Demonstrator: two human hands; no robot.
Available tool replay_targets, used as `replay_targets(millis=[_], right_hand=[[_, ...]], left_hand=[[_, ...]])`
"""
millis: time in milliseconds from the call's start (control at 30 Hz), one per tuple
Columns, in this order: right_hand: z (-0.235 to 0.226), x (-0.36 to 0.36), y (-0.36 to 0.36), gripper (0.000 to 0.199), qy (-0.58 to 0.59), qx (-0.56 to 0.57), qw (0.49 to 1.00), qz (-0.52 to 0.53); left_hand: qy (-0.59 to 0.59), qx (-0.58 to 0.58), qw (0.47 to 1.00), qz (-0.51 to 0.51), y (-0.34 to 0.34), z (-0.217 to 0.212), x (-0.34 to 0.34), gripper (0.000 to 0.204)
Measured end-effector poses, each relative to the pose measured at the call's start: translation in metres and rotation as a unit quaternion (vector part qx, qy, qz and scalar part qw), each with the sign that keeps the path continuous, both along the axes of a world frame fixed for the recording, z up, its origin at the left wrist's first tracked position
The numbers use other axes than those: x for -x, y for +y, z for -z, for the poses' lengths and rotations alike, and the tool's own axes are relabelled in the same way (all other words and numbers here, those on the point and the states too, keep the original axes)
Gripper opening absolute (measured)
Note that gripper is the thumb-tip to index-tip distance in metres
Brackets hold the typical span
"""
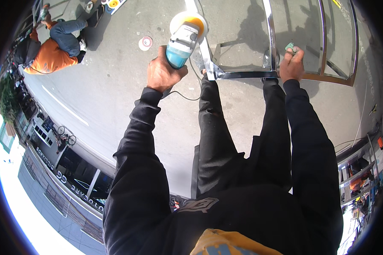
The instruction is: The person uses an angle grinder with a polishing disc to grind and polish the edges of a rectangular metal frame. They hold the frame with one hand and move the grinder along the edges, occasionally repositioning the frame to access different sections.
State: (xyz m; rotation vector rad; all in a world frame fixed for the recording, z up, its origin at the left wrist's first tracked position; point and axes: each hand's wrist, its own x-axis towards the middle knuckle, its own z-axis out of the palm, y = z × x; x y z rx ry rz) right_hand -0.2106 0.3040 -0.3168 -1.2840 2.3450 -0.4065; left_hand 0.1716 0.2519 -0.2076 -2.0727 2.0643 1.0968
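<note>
My left hand [162,73] is wrapped round the teal and grey body of an angle grinder [179,52]. A white and yellow buffing wheel [186,18] is fitted to its far end, close beside the metal frame's left bar. The shiny metal frame [247,75] stands in front of my legs, its bars reaching away from me. Over its near bar, my right hand [292,67] pinches a small green lump [290,46] that looks like polishing compound. I cannot tell whether the wheel touches the bar or is spinning.
The grinder's dark cord [185,97] trails near my left leg. A round red-and-white disc [145,43] lies on the ground to the left. Farther left, a person in an orange shirt [51,57] crouches. Another metal frame [357,176] is at the right.
</note>
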Motion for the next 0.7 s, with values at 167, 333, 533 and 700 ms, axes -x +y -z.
replay_targets(millis=[167, 333, 533, 700], right_hand=[[0.008, 0.005, 0.001, 0.034, 0.053, -0.028, 0.998, -0.013], [0.013, 0.009, 0.004, 0.035, 0.059, -0.04, 0.997, -0.022], [0.015, 0.012, 0.004, 0.034, 0.061, -0.049, 0.996, -0.035], [0.016, 0.008, 0.006, 0.034, 0.054, -0.029, 0.998, -0.02]], left_hand=[[-0.013, 0.034, 0.996, 0.084, -0.098, 0.017, -0.035, 0.066], [-0.029, 0.046, 0.984, 0.171, -0.163, 0.012, -0.045, 0.068], [-0.023, 0.007, 0.963, 0.27, -0.132, 0.003, -0.043, 0.065], [-0.063, -0.01, 0.943, 0.328, -0.053, -0.012, -0.035, 0.059]])
